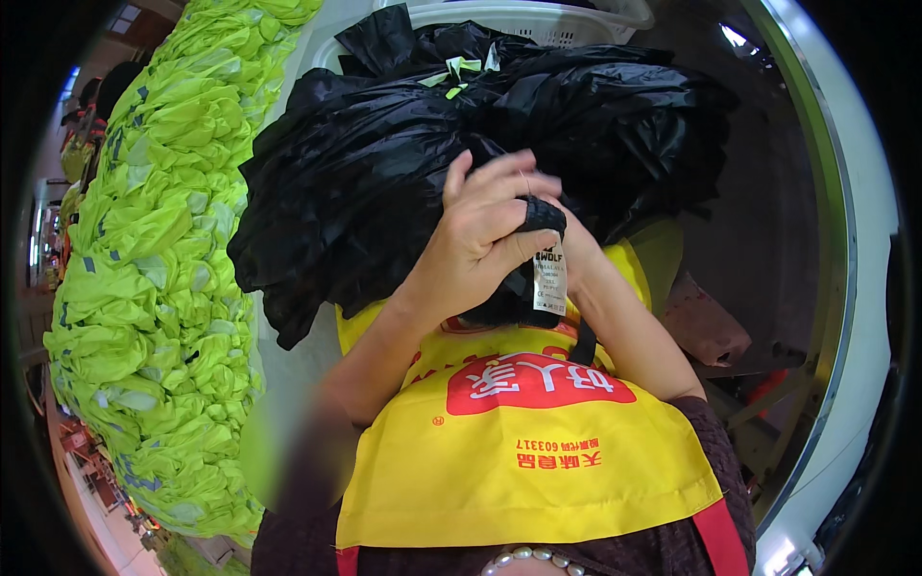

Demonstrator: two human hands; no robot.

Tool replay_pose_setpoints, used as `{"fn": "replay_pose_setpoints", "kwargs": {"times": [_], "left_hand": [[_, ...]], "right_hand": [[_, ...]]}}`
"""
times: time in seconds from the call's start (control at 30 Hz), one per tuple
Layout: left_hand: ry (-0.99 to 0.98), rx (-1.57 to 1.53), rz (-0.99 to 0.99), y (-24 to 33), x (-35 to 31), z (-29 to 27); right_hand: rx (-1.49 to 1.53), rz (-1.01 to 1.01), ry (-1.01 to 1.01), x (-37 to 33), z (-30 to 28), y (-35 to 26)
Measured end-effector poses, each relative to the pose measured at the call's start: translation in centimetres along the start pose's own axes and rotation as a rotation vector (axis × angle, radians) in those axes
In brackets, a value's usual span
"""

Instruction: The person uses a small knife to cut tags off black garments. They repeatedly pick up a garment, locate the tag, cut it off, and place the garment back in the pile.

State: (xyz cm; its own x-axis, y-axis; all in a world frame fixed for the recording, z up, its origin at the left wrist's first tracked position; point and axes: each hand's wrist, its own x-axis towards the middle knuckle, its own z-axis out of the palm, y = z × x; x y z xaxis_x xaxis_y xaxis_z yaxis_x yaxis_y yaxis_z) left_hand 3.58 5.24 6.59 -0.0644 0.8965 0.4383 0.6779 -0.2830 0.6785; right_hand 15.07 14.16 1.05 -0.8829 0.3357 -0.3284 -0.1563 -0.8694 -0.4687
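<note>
In front of my chest, my left hand (480,226) pinches a black fabric piece (544,215) between thumb and forefinger, its other fingers raised and slightly blurred. From that piece hangs a white printed label (549,278). My right hand (569,223) is close behind it, and its fingers are mostly covered by the left hand and the fabric, so its grip does not show. Just beyond both hands lies a large heap of shiny black garments (355,182), with small white and lime-green tags (453,71) on top.
A white plastic basket (562,27) stands under and behind the black heap. Along the left runs a tall pile of lime-green garments (154,288). My yellow apron (519,490) covers my lap. A metal-edged pale surface (864,240) curves along the right.
</note>
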Motion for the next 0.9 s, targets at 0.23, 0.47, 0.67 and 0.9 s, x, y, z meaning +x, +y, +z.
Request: {"fn": "replay_pose_setpoints", "kwargs": {"times": [0.23,0.47,0.67,0.9], "left_hand": [[0.045,-0.217,-0.089,0.0,0.3,1.6],[-0.023,-0.244,-0.138,-0.2,0.1,1.6],[0.039,-0.318,-0.175,-0.3,-0.4,2.4],[0.069,-0.323,-0.256,-0.3,-0.9,3.1]], "right_hand": [[-0.487,-0.432,0.104,-0.8,-2.4,-1.0],[-0.795,-0.463,-0.124,-2.8,-0.5,-3.8],[-0.520,-0.591,-0.050,-1.8,0.9,-1.7],[-1.344,-1.242,0.228,-1.8,0.6,-1.9]]}}
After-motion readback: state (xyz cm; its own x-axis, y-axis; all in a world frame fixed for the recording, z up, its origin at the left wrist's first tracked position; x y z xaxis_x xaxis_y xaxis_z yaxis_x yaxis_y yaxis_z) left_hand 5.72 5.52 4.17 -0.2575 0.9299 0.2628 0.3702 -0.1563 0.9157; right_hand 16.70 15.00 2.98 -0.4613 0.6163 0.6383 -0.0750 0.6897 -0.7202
